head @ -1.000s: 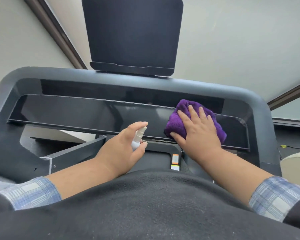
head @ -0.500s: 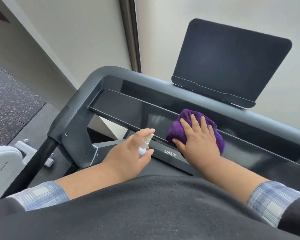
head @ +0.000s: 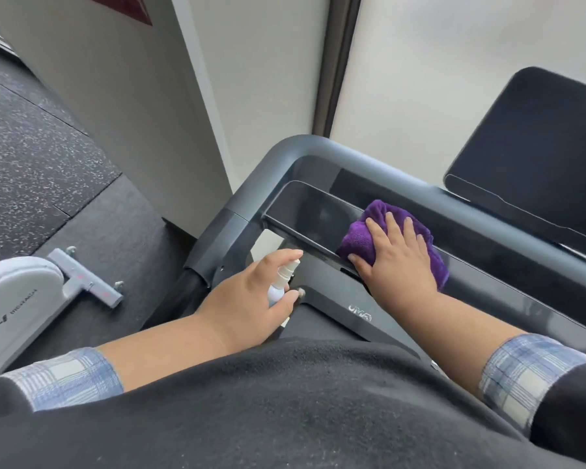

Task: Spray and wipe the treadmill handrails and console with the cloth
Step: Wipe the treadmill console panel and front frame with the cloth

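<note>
Pressing flat with straight fingers, the person's right hand is holding a purple cloth against the treadmill console. Just below the console, the left hand is gripping a small white spray bottle, fingers curled around it.

Two hands are in view: the left hand grips one small white spray bottle, and the right hand presses flat on one purple cloth. There is one treadmill, with one glossy black console panel, one grey handrail curving round its left corner, and one dark tablet holder standing above it. Two plaid shirt cuffs show, the left cuff and the right cuff, and one white exercise machine stands on the speckled floor at the left.
</note>
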